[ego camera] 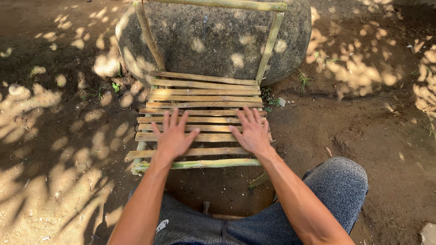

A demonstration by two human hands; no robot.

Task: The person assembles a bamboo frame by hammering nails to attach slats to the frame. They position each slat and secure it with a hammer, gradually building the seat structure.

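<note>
A person's left hand point(172, 136) and right hand point(252, 131) lie flat, fingers spread wide and gripping nothing, on the slatted seat of a bamboo chair point(200, 97) standing on shaded dirt ground point(59, 149), its back frame against a large grey boulder point(213, 36).

Both bare arms reach forward, almost parallel. The left hand point(173, 134) lies flat, palm down, fingers spread. The right hand point(252, 131) is also flat and open, its fingers pointing forward.
</note>
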